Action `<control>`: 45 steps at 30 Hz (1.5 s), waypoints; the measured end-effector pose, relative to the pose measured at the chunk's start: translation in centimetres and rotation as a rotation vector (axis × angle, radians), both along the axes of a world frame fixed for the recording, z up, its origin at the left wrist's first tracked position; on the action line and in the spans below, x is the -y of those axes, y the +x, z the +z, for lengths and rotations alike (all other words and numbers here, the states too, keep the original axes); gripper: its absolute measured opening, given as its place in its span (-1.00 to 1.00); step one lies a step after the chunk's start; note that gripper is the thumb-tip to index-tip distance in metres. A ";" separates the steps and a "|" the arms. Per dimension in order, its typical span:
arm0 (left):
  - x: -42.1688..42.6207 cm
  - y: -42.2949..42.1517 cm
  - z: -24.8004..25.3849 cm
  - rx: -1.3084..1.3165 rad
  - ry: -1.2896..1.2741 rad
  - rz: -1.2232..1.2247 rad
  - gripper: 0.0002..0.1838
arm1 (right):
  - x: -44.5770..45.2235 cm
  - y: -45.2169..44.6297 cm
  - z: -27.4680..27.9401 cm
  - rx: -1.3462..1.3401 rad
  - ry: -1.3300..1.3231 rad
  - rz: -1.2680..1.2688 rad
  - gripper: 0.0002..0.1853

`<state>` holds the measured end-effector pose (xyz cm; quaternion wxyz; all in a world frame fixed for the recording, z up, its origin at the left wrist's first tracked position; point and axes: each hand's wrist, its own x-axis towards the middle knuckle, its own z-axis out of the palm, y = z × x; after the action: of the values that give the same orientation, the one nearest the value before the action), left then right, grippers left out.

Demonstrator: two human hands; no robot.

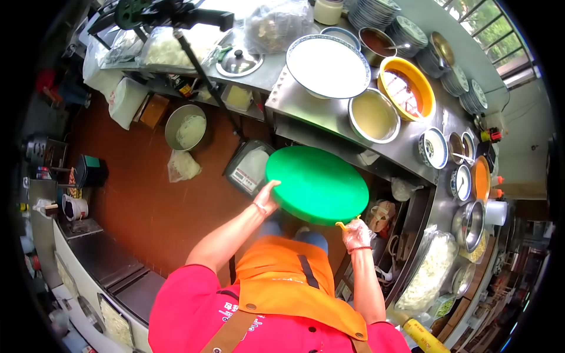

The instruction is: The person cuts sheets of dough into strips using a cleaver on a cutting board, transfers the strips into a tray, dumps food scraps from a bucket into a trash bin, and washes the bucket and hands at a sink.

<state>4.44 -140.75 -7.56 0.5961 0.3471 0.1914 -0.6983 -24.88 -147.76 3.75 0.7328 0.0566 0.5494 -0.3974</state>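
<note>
A round green board point(316, 183), thick at its rim, is held out in front of my body, over the floor and close to the steel counter. My left hand point(266, 198) is bare and grips its left edge, the thumb on the rim and the other fingers partly hidden. At the near right edge, my right hand point(356, 234) wears a clear plastic glove. Its fingers are closed around a small yellow piece point(341, 226) at the board's rim; whether that piece is a handle fixed to the board I cannot tell.
On the steel counter point(300, 112) stand a large white basin point(328, 66), a pot of cloudy liquid point(374, 115) and a yellow basin point(407, 88). A scale point(247, 170) sits below. A metal pot point(186, 127) and a plastic bag point(183, 166) are on the floor, left.
</note>
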 end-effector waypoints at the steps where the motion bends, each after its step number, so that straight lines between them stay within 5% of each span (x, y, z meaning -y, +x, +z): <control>1: 2.1 0.5 -0.7 0.021 0.014 -0.010 -0.48 | 1.5 -0.9 -3.2 0.030 -0.142 0.110 -0.72; 2: 4.6 1.2 -1.8 0.041 0.012 -0.032 -0.46 | 3.0 -2.7 -8.8 0.054 -0.299 0.208 -0.73; 4: 9.1 1.9 -3.1 0.069 0.007 -0.061 -0.46 | 6.8 -0.8 -7.2 0.136 0.042 -0.178 -0.72; 7: 13.5 2.6 -6.8 0.048 -0.024 -0.082 -0.51 | 11.2 -0.3 -10.2 0.187 0.048 -0.118 -0.67; 10: 15.3 2.7 -11.0 0.096 0.007 -0.054 -0.62 | 14.9 1.1 -11.5 0.076 0.056 -0.031 -0.89; 12: 15.1 3.1 -12.0 0.116 0.019 -0.127 -0.63 | 15.6 1.0 -14.7 0.124 0.043 -0.017 -0.78; 13: 15.7 3.1 -12.2 0.138 0.035 -0.156 -0.61 | 16.4 1.0 -17.2 0.138 0.060 -0.047 -0.72; 14: 16.1 3.4 -12.6 0.185 0.134 -0.214 -0.57 | 15.6 -0.5 -25.2 0.093 0.052 0.029 -0.70; 19: 19.0 3.5 -17.4 0.131 0.104 -0.158 -0.61 | 19.2 1.4 -26.5 0.145 0.244 -0.028 -0.71; 22: 18.7 7.2 -29.6 0.056 -0.180 -0.224 -0.56 | 20.6 2.2 -29.1 0.121 0.239 -0.084 -0.70; 25: 21.6 7.0 -27.0 0.043 0.164 -0.177 -0.46 | 21.4 3.1 -31.8 0.073 0.235 -0.112 -0.69; 36: 22.0 10.6 -29.1 0.216 0.150 -0.287 -0.56 | 24.3 6.4 -40.2 -0.256 0.322 0.053 -0.66; 40: 21.5 9.8 -28.5 0.173 0.045 -0.426 -0.60 | 22.7 5.2 -41.1 -0.347 0.351 0.286 -0.64; 43: 19.9 9.6 -30.7 -0.109 -0.401 -0.702 -0.62 | 20.5 2.9 -42.8 -0.304 0.300 0.472 -0.63; 45: 19.2 5.3 -25.2 0.280 0.187 -0.811 -0.68 | 18.0 0.2 -45.0 -0.139 0.268 0.498 -0.62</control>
<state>9.76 -159.92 -32.73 0.2599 0.5377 0.0193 -0.8019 -24.70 -165.78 -41.29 0.7544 -0.0109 0.6429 -0.1321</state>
